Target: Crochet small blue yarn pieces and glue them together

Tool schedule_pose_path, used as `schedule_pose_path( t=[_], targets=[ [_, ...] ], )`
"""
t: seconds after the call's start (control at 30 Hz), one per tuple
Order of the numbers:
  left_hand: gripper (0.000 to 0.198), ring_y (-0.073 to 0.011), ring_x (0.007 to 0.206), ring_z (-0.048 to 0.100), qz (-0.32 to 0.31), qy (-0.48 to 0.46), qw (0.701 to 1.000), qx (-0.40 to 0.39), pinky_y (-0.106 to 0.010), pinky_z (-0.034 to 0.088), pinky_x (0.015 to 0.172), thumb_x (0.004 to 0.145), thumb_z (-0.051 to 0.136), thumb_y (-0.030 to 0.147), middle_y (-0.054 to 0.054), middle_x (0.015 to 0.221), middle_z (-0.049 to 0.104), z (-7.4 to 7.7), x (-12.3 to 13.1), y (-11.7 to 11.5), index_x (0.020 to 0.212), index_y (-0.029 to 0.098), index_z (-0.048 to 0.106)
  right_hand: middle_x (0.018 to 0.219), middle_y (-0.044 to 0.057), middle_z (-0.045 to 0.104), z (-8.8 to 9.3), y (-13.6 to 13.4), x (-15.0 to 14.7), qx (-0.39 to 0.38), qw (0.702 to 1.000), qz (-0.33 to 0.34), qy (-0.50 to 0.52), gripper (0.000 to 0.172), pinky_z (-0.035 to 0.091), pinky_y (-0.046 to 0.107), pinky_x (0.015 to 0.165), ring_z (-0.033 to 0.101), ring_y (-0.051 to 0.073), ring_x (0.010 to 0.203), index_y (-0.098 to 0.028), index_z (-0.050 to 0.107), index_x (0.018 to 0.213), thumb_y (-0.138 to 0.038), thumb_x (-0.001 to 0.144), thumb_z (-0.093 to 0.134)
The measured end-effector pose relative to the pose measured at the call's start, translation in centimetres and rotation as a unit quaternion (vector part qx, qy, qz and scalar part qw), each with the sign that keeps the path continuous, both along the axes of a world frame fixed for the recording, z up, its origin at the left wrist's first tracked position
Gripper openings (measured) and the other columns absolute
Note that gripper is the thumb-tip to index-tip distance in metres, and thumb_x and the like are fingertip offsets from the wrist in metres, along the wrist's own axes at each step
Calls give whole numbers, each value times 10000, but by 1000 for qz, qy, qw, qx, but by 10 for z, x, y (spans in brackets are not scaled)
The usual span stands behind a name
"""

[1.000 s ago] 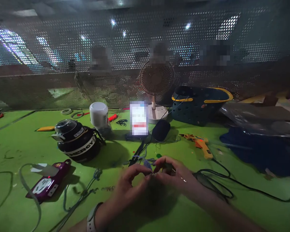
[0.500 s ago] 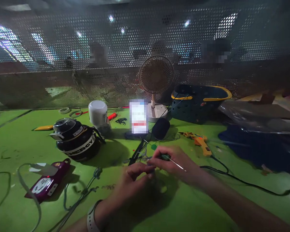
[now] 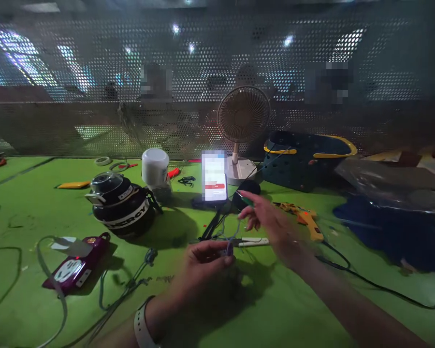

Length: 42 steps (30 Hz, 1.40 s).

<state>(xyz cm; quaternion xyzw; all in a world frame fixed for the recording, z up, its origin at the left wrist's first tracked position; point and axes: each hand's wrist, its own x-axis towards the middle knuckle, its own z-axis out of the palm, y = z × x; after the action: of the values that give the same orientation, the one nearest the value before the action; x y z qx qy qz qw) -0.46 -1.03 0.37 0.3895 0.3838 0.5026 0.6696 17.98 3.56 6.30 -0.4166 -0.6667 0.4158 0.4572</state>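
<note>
My left hand (image 3: 208,261) pinches a small purple-grey piece of yarn work (image 3: 229,250) between thumb and fingers, low over the table. A strand of yarn (image 3: 235,229) rises from it towards my right hand (image 3: 268,220). The right hand is lifted in front of the phone, with a green-handled crochet hook (image 3: 247,200) held in it and the forefinger reaching forward. Partly under the hand's shadow lies a white-handled tool (image 3: 253,241). Upright behind the hands, the phone (image 3: 214,179) has a lit, blurred screen. A dark rounded object (image 3: 247,193) sits partly behind the right hand.
On the left are a black jug (image 3: 125,208), a white jar (image 3: 155,166) and a purple power strip (image 3: 76,266) with cords. A fan (image 3: 243,115) and a dark basket (image 3: 304,166) stand at the back. A yellow glue gun (image 3: 310,223) trails its cable on the right.
My right hand has moved up and away from the left, towards the phone, drawing the yarn strand between them. The white-handled tool is now uncovered. The left hand stays low, holding the yarn work.
</note>
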Motion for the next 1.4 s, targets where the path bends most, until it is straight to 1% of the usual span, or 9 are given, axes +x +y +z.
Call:
schedule_pose_path(
  t=[0.07, 0.2, 0.33, 0.43, 0.53, 0.73, 0.9, 1.1, 1.4],
  targets=[
    [243, -111, 715, 688, 0, -5, 1000, -12, -198, 537, 702, 646, 850, 190, -22, 813, 792, 1, 0, 0, 879, 217, 788, 838, 5, 646, -4, -8, 12, -39, 997, -27, 53, 424, 447, 253, 625, 552, 136, 674, -280, 639, 1198, -524, 963, 384],
    [274, -119, 759, 693, 1, -3, 1000, -30, -210, 538, 728, 657, 844, 189, -27, 865, 789, 2, 1, -1, 920, 228, 780, 857, 23, 699, -19, -19, 30, -109, 982, -60, 144, 372, 468, 253, 705, 595, 158, 776, -272, 729, 1050, -549, 872, 554],
    [329, -100, 724, 669, -3, 6, 1000, -7, -202, 529, 725, 665, 839, 184, 13, 782, 752, -1, 0, 0, 977, 249, 760, 814, 1, 717, -32, -10, 39, -189, 925, -169, 281, 347, 474, 195, 609, 597, 126, 715, -264, 757, 893, -507, 647, 795],
    [280, -76, 691, 641, -1, 5, 1000, 26, -165, 510, 679, 680, 828, 168, 46, 727, 710, -4, -1, 0, 934, 263, 756, 765, 0, 720, -33, -5, 42, -238, 904, -188, 302, 418, 472, 167, 566, 599, 112, 670, -235, 762, 866, -416, 511, 888],
    [131, -89, 742, 661, -2, 13, 999, 36, -171, 516, 713, 715, 805, 192, 20, 789, 745, -6, -2, 1, 831, 244, 772, 651, 6, 707, -31, -13, 40, -252, 910, -135, 300, 342, 461, 159, 507, 591, 98, 570, -208, 775, 802, -405, 544, 881],
    [216, -115, 775, 693, 17, 27, 999, -6, -194, 548, 734, 679, 827, 200, -5, 868, 782, -2, 0, 1, 884, 258, 788, 559, 7, 691, -37, -38, 29, -245, 933, -39, 259, 171, 429, 149, 446, 569, 77, 478, -206, 769, 721, -374, 717, 801],
    [260, -126, 770, 706, 23, 26, 999, -12, -208, 566, 732, 667, 834, 187, -13, 881, 792, 3, 0, -1, 912, 257, 782, 589, -9, 704, -41, -50, 24, -227, 952, -38, 202, 175, 478, 169, 507, 606, 94, 525, -236, 749, 896, -347, 763, 769],
    [254, -126, 781, 712, 45, 45, 998, -3, -196, 568, 729, 674, 821, 154, -9, 889, 794, 5, 1, -3, 902, 259, 783, 601, 13, 719, -34, -58, 16, -205, 967, -40, 145, 192, 530, 222, 541, 641, 130, 541, -217, 738, 860, -387, 770, 744],
    [246, -150, 777, 720, 75, 59, 995, 15, -218, 583, 729, 644, 833, 153, -14, 873, 794, 3, 3, -1, 867, 247, 792, 689, 28, 743, -44, -62, 17, -155, 985, -69, 6, 215, 571, 270, 625, 697, 173, 629, -224, 717, 942, -401, 831, 668]
  ],
)
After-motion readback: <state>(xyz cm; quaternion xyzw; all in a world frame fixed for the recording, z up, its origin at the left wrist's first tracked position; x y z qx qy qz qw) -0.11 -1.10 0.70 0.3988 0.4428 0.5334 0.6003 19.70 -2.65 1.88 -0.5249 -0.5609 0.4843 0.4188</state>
